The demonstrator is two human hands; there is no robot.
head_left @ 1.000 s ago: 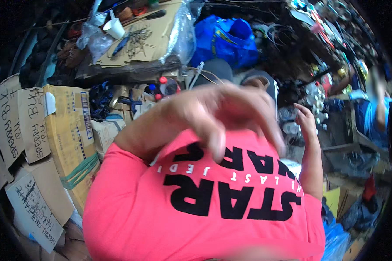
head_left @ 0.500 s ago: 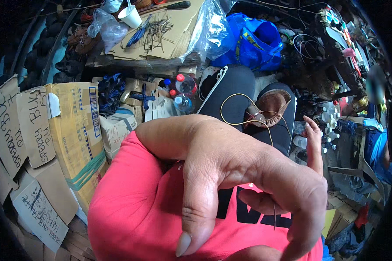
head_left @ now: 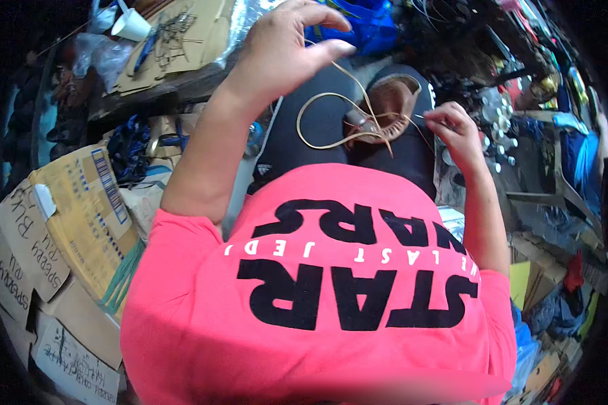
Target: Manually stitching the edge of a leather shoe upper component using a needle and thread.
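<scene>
A brown leather shoe piece [head_left: 393,100] rests on my dark-clad legs, its stitched edge toward me. From it a tan lace [head_left: 299,125] makes a wide loop on the left and rises to my left hand [head_left: 277,50]. That hand is raised beyond the lap; thumb and forefinger stand apart, with the lace passing into the hand between them. The other fingers are hidden, but they seem closed on it. At the piece's right edge my right hand [head_left: 457,128] pinches a thin pale needle [head_left: 417,116], pointed toward the stitching.
Cardboard boxes [head_left: 81,219] and flaps crowd my left. Beyond them a board [head_left: 206,34] carries dark strands, a blue-handled tool [head_left: 144,54] and a white cup [head_left: 131,25]. A blue bag [head_left: 371,30] lies past my knees. Several plastic bottles [head_left: 496,121] stand at right.
My left hand has swung from close before the camera to beyond the lap, lace trailing from it. My right hand, fingers raised before, now pinches the needle by the shoe piece. The view has shifted.
</scene>
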